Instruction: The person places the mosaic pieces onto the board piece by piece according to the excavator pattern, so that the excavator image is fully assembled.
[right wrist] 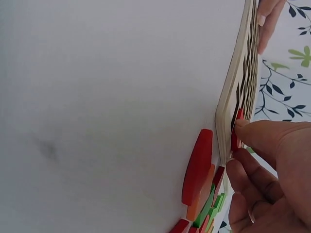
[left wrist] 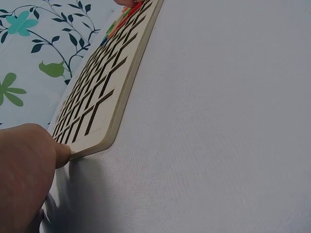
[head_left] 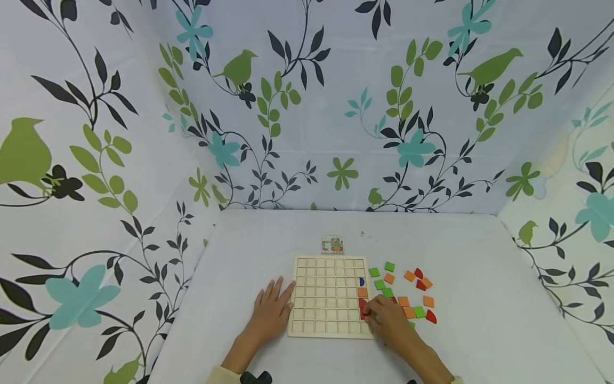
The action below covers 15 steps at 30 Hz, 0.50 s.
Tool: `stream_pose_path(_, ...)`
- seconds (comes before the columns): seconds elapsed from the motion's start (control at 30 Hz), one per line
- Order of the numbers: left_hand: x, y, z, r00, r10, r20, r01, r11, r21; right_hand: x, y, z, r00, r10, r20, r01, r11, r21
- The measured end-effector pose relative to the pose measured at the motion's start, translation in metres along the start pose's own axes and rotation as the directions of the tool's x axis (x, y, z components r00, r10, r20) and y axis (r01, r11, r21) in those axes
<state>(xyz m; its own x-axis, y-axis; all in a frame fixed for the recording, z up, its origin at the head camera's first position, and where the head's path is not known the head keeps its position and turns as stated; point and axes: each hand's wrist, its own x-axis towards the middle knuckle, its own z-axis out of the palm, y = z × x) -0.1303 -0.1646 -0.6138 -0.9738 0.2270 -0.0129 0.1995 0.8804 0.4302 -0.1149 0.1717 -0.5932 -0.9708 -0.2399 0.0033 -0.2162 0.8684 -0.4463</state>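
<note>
A light wooden grid board lies on the white table. In its right-hand column sit a blue half-round piece, an orange square and a red piece. My right hand is at the lower part of that column, thumb and finger pinching a red piece at the board; the fingers partly cover it. My left hand lies with extended fingers along the board's left edge. In the left wrist view, its thumb touches the board's corner.
Right of the board lie scattered green squares, orange squares and red curved pieces, several of each colour. A small patterned card lies beyond the board's far edge. Patterned cloth hangs behind and beside the table.
</note>
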Motion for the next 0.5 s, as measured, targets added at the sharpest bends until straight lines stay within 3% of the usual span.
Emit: stream_pose_path(0.5,-0.0004,-0.0012,0.0024,1.000,0.004,-0.009,-0.004,1.000,-0.009,-0.0013,0.0028,-0.0064,0.997,-0.059,0.044,0.058,0.998,0.032)
